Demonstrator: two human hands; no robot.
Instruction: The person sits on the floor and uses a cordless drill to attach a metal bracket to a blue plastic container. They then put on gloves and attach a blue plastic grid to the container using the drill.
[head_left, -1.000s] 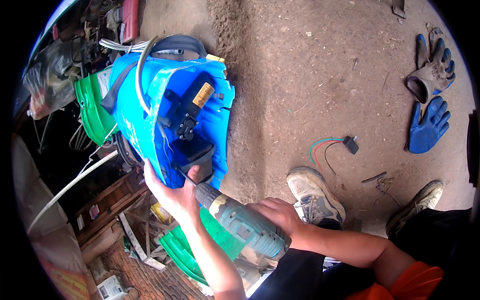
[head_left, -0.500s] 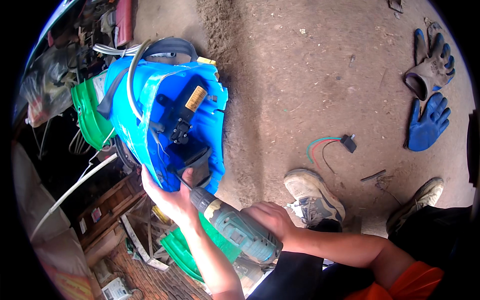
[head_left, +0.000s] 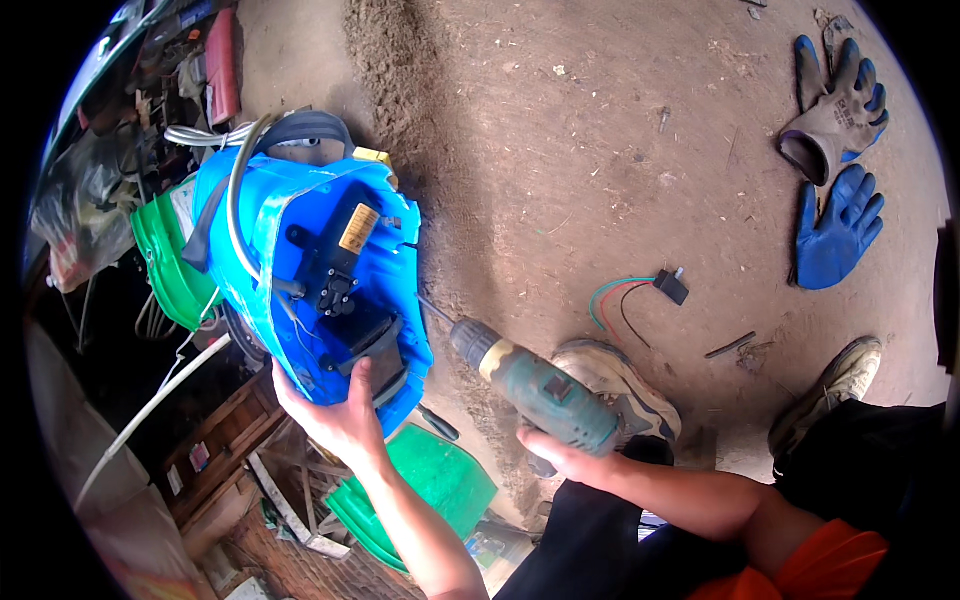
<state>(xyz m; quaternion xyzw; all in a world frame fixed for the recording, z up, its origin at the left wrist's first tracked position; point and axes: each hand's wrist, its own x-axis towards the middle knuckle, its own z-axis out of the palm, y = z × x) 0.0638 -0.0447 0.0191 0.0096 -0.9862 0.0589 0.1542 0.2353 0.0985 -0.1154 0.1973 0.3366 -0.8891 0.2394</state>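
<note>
A blue plastic tank (head_left: 250,215), like a backpack sprayer's, lies on its side with its open end facing me. Inside sit a small black pump (head_left: 335,270) with a yellow label and a dark boxy part (head_left: 375,350). My left hand (head_left: 335,415) grips the tank's lower rim, thumb on the inside and fingers mostly hidden behind the wall. In my right hand (head_left: 560,452) is a cordless drill (head_left: 545,395), held by its handle. Its long thin bit points at the tank's right edge, outside the opening; whether it touches cannot be told.
Two work gloves, one greyish (head_left: 835,125) and one blue (head_left: 842,228), lie on the dirt floor at right. Nearer is a small black switch (head_left: 672,287) with coloured wires. A green plastic piece (head_left: 430,480) and a black-handled tool (head_left: 438,423) lie below the tank. Clutter fills the left side.
The drill has swung right, its bit leaving the tank's lower opening beside my left thumb. My left hand keeps hold of the rim. The view has shifted slightly.
</note>
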